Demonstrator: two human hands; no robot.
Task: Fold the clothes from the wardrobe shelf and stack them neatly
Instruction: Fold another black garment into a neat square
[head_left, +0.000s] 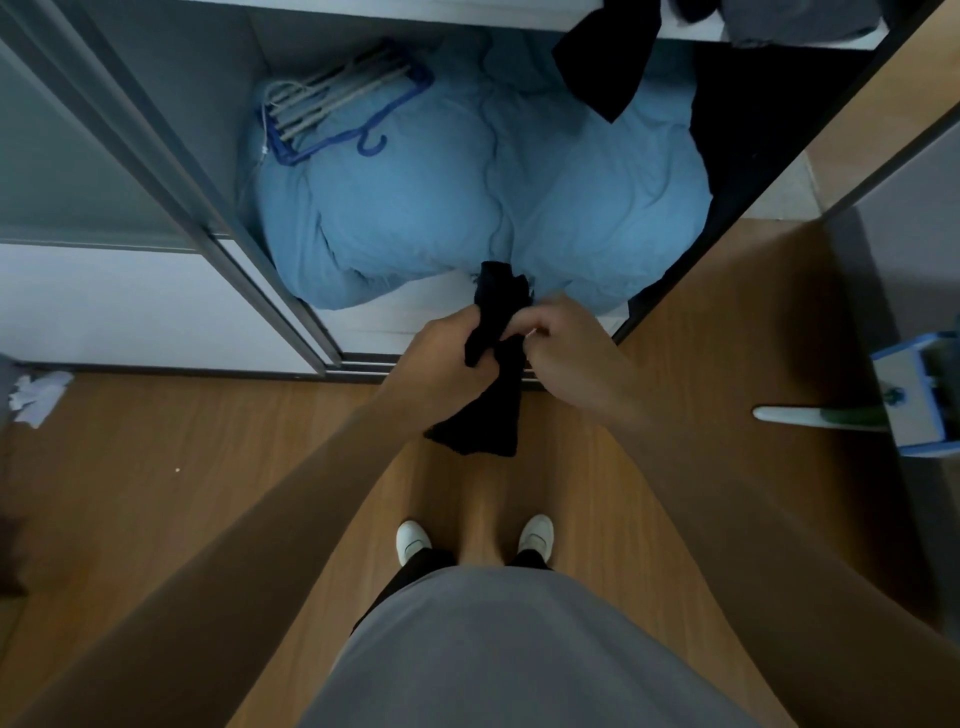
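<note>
Gripping black garment (493, 364) | left hand (441, 364), right hand (563, 358) | arms outstretched, hands close together

Single head-worn wide-angle view, steeply downward, facing wardrobe (197, 93) close ahead.

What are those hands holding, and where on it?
A black garment, gripped near its upper part: left hand bunches it, right hand pinches its edge. The rest hangs.

Blue duvet (467, 197) on wardrobe floor (395, 318), hangers (332, 98) on top, shelf (691, 34) holding dark clothes (789, 21)
</note>
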